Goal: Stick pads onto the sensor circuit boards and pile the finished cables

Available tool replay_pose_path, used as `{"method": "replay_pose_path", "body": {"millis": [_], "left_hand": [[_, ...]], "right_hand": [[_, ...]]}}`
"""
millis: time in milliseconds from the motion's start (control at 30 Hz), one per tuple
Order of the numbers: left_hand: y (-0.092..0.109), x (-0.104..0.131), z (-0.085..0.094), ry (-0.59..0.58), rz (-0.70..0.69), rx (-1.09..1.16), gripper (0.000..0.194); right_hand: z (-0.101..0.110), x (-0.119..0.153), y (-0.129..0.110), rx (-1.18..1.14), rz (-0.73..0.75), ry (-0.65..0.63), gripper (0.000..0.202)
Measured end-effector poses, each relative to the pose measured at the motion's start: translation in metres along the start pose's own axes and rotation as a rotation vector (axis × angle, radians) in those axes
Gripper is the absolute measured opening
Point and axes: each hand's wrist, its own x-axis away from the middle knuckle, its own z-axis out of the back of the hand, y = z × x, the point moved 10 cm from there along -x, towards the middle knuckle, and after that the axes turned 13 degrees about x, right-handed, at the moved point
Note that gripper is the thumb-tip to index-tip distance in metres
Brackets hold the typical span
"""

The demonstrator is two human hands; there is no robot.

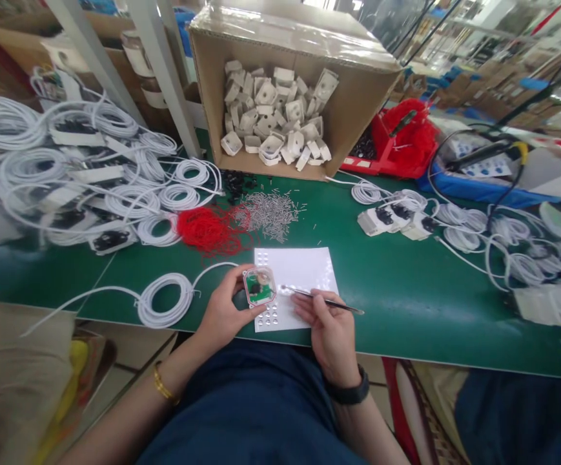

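Observation:
My left hand [224, 305] grips a small white housing [259, 287] by its sides. Inside the housing sits a green circuit board, and a red cord runs around its rim. A white cable [166, 300] leads from behind this hand to a coil lying on its left. My right hand [329, 326] pinches thin metal tweezers [326, 299], their tip pointing left, close to the housing. Whether anything is in the tip is too small to tell. Under both hands lies a white sheet [304, 266] bearing rows of small clear round pads [268, 318].
Behind the sheet lie a pile of screws [273, 214] and tangled red cords [207, 230]. A cardboard box [352, 84] of white housings stands at the back. Coiled white cables [130, 200] with housings crowd the left; more coils [464, 226] lie right. People sit on both sides.

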Motion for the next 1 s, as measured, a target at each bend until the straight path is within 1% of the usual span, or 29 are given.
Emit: {"method": "replay_pose_path", "body": {"millis": [67, 133, 200, 267, 400, 567, 1000], "left_hand": [[-0.002, 0.001, 0.001, 0.022, -0.015, 0.015, 0.071], [-0.001, 0.002, 0.002, 0.036, -0.036, 0.023, 0.074], [0.0, 0.003, 0.002, 0.029, -0.051, 0.006, 0.069], [0.001, 0.003, 0.0, -0.001, -0.057, -0.027, 0.062], [0.003, 0.004, -0.002, -0.039, -0.084, -0.099, 0.059], [0.005, 0.005, 0.0, -0.031, -0.126, -0.156, 0.058], [0.007, 0.005, -0.001, -0.03, -0.144, -0.174, 0.059]], "right_hand": [[-0.015, 0.002, -0.009, -0.1, -0.027, -0.074, 0.026], [-0.034, 0.003, -0.018, -0.145, -0.032, -0.153, 0.024], [-0.049, 0.003, -0.024, -0.139, -0.015, -0.192, 0.023], [-0.056, 0.001, -0.026, -0.1, 0.015, -0.181, 0.022], [-0.053, -0.005, -0.023, -0.022, 0.044, -0.121, 0.022], [-0.049, -0.006, -0.021, 0.036, 0.04, -0.09, 0.024], [-0.048, -0.002, -0.021, 0.095, 0.099, -0.047, 0.021]]}}
